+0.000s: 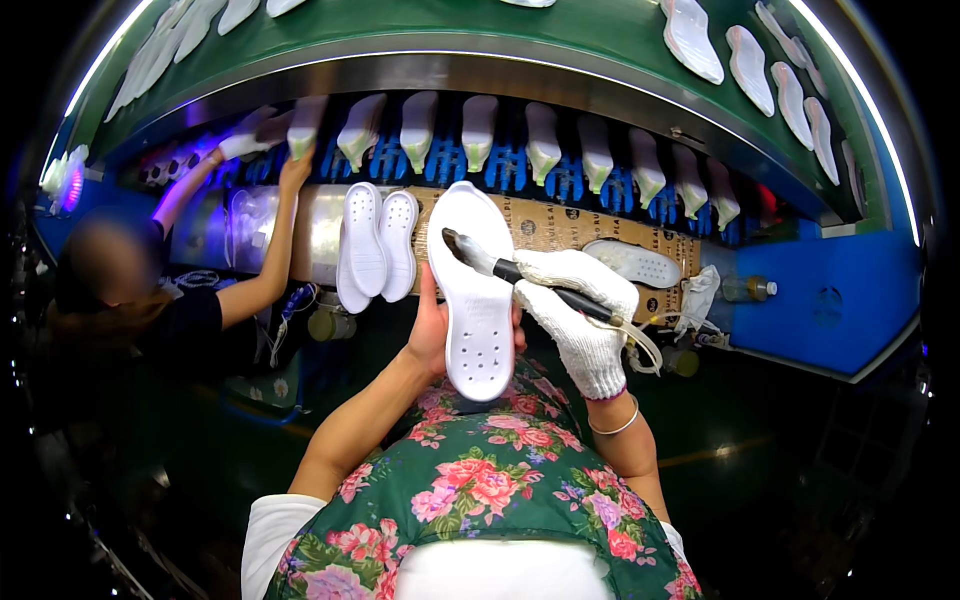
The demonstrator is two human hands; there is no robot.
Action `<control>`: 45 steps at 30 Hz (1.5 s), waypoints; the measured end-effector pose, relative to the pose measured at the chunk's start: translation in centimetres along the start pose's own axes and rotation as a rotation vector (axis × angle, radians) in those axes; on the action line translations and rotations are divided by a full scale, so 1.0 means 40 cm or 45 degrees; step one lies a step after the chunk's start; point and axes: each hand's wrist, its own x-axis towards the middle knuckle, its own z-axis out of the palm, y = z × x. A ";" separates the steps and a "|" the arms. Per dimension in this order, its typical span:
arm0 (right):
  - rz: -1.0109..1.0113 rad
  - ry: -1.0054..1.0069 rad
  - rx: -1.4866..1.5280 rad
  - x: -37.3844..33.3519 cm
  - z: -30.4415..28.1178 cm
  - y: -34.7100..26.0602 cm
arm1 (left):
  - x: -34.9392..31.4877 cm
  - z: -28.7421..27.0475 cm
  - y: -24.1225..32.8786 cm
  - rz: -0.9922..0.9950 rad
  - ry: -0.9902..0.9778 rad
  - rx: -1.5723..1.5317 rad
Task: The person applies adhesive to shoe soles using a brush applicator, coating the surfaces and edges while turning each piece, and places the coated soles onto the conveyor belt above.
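My bare left hand (pixel 431 326) is wrapped round the lower half of a white shoe sole (pixel 478 310), its thumb on one edge and fingertips showing at the other. The sole stands lengthwise before me, with a group of small holes near its lower end. In a white knitted glove, my right hand (pixel 580 305) closes on a black-handled brush (pixel 508 271) with a tube trailing from its back end. Its dark bristles touch the upper part of the sole's inner face. Left of it, several white soles (pixel 368 240) lie together on the bench.
A cardboard-covered bench (pixel 560 222) runs ahead, with another sole (pixel 632 263), a white cloth (pixel 700 298) and a bottle (pixel 748 289) at right. Behind it, shoe uppers hang in a row over blue holders (pixel 506 160). A green conveyor (pixel 420 22) carries soles. A co-worker (pixel 125 275) handles an upper at left.
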 end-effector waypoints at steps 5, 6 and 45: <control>-0.508 -0.001 -0.394 0.043 -0.002 -0.002 | 0.042 0.061 0.004 0.217 0.254 0.109; -0.574 0.018 -0.445 0.051 0.002 -0.003 | 0.045 0.063 -0.004 0.246 0.277 0.140; -0.861 -0.171 -0.596 0.019 0.066 0.074 | 0.055 -0.030 0.116 0.474 0.290 0.326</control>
